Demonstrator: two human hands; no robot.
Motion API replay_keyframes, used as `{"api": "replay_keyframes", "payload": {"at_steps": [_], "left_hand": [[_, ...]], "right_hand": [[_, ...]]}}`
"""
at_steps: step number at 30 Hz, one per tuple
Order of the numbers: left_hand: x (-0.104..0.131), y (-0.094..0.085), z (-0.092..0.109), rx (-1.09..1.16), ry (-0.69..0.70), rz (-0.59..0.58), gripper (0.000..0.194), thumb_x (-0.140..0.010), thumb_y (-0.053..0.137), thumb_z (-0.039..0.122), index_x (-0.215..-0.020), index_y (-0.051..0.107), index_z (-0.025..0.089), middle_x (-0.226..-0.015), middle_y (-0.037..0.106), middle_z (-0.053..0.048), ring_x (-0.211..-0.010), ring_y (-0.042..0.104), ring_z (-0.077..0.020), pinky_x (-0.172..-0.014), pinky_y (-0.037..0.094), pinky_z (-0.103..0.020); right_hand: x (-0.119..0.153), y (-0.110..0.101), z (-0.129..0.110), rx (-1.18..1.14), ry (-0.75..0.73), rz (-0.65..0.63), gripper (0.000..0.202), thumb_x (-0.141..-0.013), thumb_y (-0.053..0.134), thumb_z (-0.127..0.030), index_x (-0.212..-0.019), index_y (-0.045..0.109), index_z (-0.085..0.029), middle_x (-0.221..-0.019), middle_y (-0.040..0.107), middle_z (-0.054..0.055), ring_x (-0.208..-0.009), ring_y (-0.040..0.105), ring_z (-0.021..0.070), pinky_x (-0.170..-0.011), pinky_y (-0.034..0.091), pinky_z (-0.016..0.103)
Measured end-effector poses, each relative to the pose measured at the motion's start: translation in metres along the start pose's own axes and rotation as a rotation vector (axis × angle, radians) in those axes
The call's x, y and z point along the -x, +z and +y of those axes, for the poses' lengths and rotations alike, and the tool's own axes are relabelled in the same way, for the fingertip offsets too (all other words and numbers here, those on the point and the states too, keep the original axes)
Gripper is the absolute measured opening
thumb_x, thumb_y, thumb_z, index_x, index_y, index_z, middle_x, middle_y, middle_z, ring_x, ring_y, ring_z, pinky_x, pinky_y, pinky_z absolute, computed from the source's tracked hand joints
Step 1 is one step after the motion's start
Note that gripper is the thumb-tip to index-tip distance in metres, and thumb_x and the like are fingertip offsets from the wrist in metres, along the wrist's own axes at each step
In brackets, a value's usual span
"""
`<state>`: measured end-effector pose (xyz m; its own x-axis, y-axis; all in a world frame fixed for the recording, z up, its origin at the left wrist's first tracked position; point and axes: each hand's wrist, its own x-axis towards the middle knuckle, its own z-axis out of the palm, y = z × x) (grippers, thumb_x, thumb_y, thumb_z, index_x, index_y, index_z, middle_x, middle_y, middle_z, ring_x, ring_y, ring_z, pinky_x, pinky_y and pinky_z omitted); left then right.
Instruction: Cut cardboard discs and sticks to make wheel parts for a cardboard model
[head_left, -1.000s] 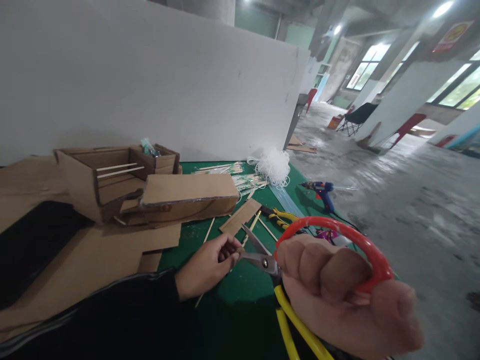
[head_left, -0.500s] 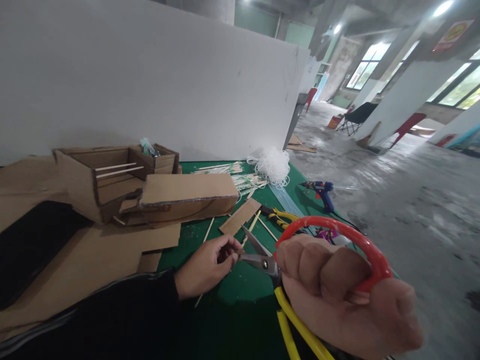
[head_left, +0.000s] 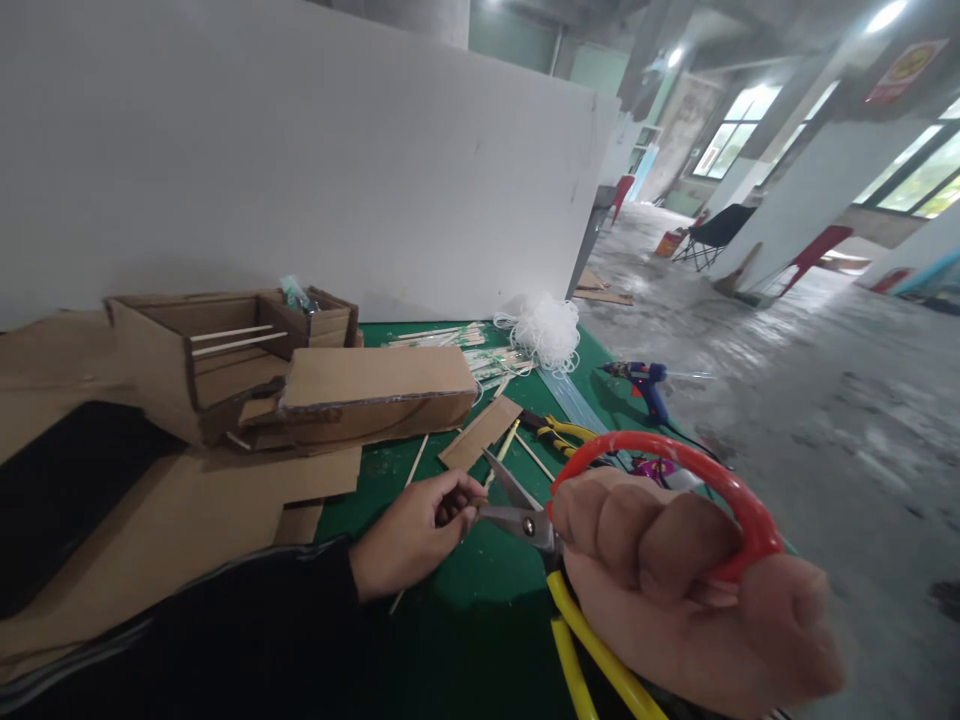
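Note:
My right hand (head_left: 675,580) is wrapped round the red handle of a pair of scissors (head_left: 529,525). The blades are spread apart and point left. At their tips, my left hand (head_left: 420,525) is closed in a pinch on a small brown piece (head_left: 480,500) that looks like cardboard; the fingers hide most of it. The lower blade reaches right up to those fingertips. Just beyond the blades lies a flat cardboard strip (head_left: 480,434), with thin sticks around it on the green table top (head_left: 480,630). Yellow tool handles (head_left: 596,650) lie beneath my right hand.
At the left stand an open cardboard box (head_left: 157,345) and a closed long one (head_left: 382,380) on cardboard sheets (head_left: 247,490). Farther back are bundled sticks (head_left: 491,362) and tangled white cord (head_left: 551,335). A blue glue gun (head_left: 645,385) and yellow-black pliers (head_left: 562,432) lie to the right.
Almost nothing differs. The scissors and my right hand have shifted very slightly left; my left hand keeps its pinch in the same place.

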<state>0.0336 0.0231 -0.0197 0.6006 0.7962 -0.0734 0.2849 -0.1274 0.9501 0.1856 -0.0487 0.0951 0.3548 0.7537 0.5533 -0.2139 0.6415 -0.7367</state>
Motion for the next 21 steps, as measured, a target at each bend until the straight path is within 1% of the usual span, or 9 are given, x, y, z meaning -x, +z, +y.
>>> {"api": "replay_keyframes", "payload": {"at_steps": [3,5,8,11,14,18,21], "left_hand": [[0.0005,0.0002,0.0008,-0.010,-0.003,0.002,0.021,-0.092,0.054,0.031,-0.103,0.063,0.015,-0.086,0.064,-0.004,-0.077,0.056,-0.0166,-0.070,0.045,-0.026],[0.0007,0.0000,0.0007,-0.023,-0.007,-0.002,0.023,-0.092,0.054,0.031,-0.103,0.064,0.015,-0.091,0.067,-0.006,-0.080,0.059,-0.0179,-0.072,0.046,-0.027],[0.0005,-0.0005,-0.0004,-0.058,-0.009,-0.010,0.024,-0.092,0.053,0.031,-0.105,0.066,0.015,-0.096,0.069,-0.007,-0.083,0.061,-0.0190,-0.074,0.047,-0.028],[0.0000,-0.0006,-0.0030,-0.078,0.014,-0.007,0.025,-0.094,0.051,0.030,-0.109,0.066,0.017,-0.101,0.069,-0.007,-0.087,0.063,-0.0193,-0.077,0.048,-0.028],[-0.0002,-0.0004,-0.0048,-0.079,0.020,-0.002,0.027,-0.095,0.050,0.031,-0.113,0.064,0.018,-0.098,0.068,-0.005,-0.086,0.062,-0.0185,-0.075,0.048,-0.027],[-0.0005,-0.0007,-0.0043,-0.077,0.003,-0.017,0.029,-0.093,0.055,0.033,-0.117,0.062,0.019,-0.090,0.066,-0.003,-0.077,0.057,-0.0160,-0.068,0.045,-0.025],[-0.0012,-0.0007,-0.0041,-0.083,-0.002,-0.018,0.029,-0.092,0.056,0.033,-0.117,0.061,0.019,-0.089,0.065,-0.002,-0.075,0.055,-0.0151,-0.066,0.044,-0.025]], "right_hand": [[0.0023,-0.0015,0.0023,-0.078,-0.001,-0.066,0.058,-0.086,0.049,-0.052,-0.049,0.020,-0.018,-0.042,0.020,-0.007,-0.036,0.024,0.0112,-0.042,0.028,0.032],[0.0036,-0.0029,0.0038,-0.083,0.014,-0.083,0.057,-0.085,0.049,-0.051,-0.049,0.021,-0.018,-0.043,0.021,-0.007,-0.037,0.025,0.0113,-0.043,0.029,0.032],[0.0056,-0.0035,0.0062,-0.109,-0.020,-0.027,0.056,-0.087,0.046,-0.051,-0.050,0.022,-0.018,-0.044,0.022,-0.007,-0.037,0.023,0.0109,-0.043,0.028,0.031],[0.0067,-0.0031,0.0079,-0.119,-0.042,-0.013,0.055,-0.088,0.046,-0.051,-0.050,0.022,-0.019,-0.045,0.022,-0.007,-0.038,0.024,0.0109,-0.043,0.028,0.031],[0.0066,-0.0028,0.0091,-0.107,-0.035,-0.024,0.055,-0.088,0.046,-0.051,-0.050,0.023,-0.019,-0.044,0.023,-0.007,-0.038,0.024,0.0109,-0.043,0.027,0.031],[0.0058,-0.0022,0.0086,-0.103,-0.041,0.005,0.056,-0.087,0.047,-0.051,-0.049,0.023,-0.018,-0.044,0.022,-0.007,-0.037,0.022,0.0108,-0.042,0.026,0.031],[0.0049,-0.0021,0.0058,-0.097,-0.024,-0.016,0.057,-0.086,0.049,-0.052,-0.048,0.023,-0.017,-0.043,0.023,-0.007,-0.037,0.023,0.0107,-0.042,0.026,0.032]]}}
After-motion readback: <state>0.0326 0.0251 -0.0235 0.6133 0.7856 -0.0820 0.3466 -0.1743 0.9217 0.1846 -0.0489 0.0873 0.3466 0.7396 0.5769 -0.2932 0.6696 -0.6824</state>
